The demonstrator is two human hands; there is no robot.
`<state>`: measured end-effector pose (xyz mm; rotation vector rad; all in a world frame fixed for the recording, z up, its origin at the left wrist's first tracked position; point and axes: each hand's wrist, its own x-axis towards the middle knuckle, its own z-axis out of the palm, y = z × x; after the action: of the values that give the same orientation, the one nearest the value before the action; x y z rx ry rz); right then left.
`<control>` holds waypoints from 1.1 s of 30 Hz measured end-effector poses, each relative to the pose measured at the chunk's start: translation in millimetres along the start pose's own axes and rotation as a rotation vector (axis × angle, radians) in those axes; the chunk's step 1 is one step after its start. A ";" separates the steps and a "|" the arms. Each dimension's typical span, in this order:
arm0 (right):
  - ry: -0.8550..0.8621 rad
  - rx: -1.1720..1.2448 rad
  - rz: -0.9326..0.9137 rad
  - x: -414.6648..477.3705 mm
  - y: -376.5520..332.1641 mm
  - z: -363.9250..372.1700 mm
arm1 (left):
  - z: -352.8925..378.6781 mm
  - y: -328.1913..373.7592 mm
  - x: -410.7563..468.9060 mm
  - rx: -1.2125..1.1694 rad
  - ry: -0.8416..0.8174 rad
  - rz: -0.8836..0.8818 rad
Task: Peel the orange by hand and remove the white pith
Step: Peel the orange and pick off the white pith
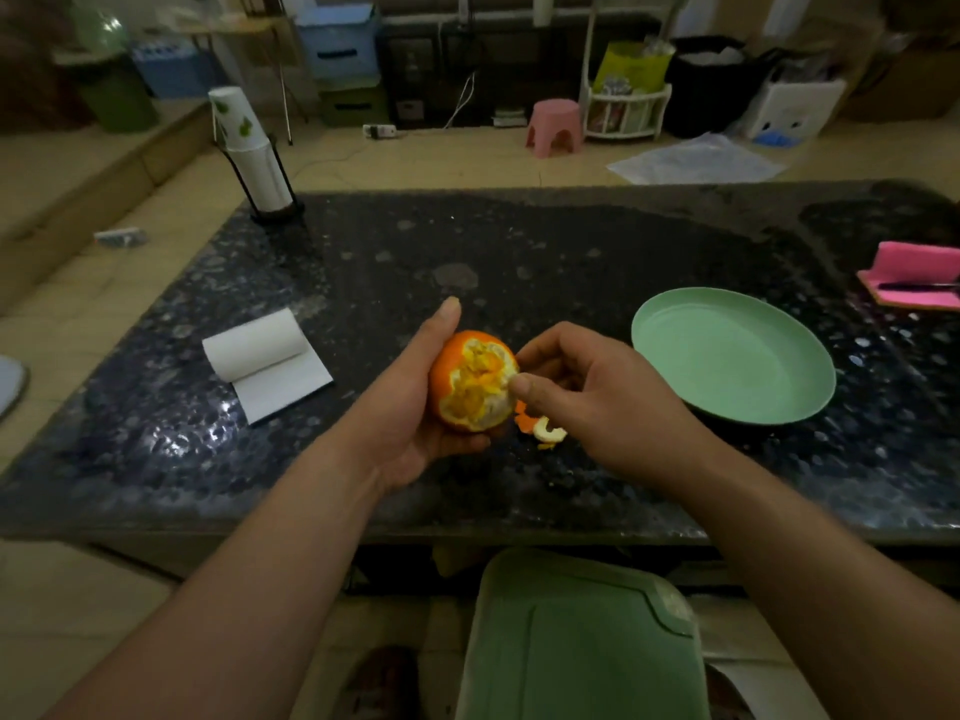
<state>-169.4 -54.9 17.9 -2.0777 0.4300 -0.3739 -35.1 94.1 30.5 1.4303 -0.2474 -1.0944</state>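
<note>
My left hand (410,397) cradles a partly peeled orange (470,384) above the dark stone table (363,283). The side facing me is stripped, showing yellow flesh and white pith; orange rind still covers its left and lower sides. My right hand (587,392) comes in from the right, its thumb tip pressed on the torn rim of the peel and its fingers curled behind the fruit. Torn-off peel pieces (543,426) lie on the table just below my right hand.
An empty green plate (727,356) sits to the right. A partly unrolled paper towel (270,361) lies to the left. A cup stack in a holder (254,153) stands at the far left, a pink sponge (914,278) at the right edge. A green stool (582,641) is below.
</note>
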 end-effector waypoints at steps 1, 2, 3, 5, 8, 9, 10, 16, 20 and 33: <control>0.007 0.004 -0.003 0.2 -0.5 0.1 | -0.2 1.1 -2.1 -0.016 0.013 0.002; 0.013 0.008 -0.005 -0.2 -1.2 -0.5 | -0.9 2.4 -4.6 -0.034 0.012 0.000; 0.016 0.017 -0.005 0.0 -1.9 -0.6 | -2.5 4.5 -7.4 -0.046 -0.002 -0.003; 0.003 0.044 0.000 -1.7 -5.8 -2.1 | -4.9 10.4 -14.6 -0.041 -0.044 -0.016; -0.013 0.079 0.005 -5.4 -11.8 -5.3 | -3.8 16.9 -21.9 0.009 -0.075 -0.035; -0.014 0.093 0.005 -6.3 -14.5 -6.1 | -2.5 17.8 -23.8 0.022 -0.079 -0.028; -0.015 0.105 0.005 -7.0 -16.8 -6.7 | -1.5 17.9 -24.7 0.034 -0.078 -0.013; -0.051 0.074 0.021 -15.1 -16.3 -4.7 | 2.5 0.6 -25.8 0.054 -0.044 0.098; -0.087 0.016 0.023 -15.4 -12.9 -3.4 | 0.8 -10.3 -19.7 0.079 -0.037 0.093; 0.033 -0.328 0.017 -13.3 -0.3 1.7 | 16.2 -25.7 0.6 0.129 0.031 0.082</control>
<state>-180.4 -47.6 16.0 -2.3865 0.5582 -0.3460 -58.0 88.6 11.4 1.5369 -0.3569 -1.0030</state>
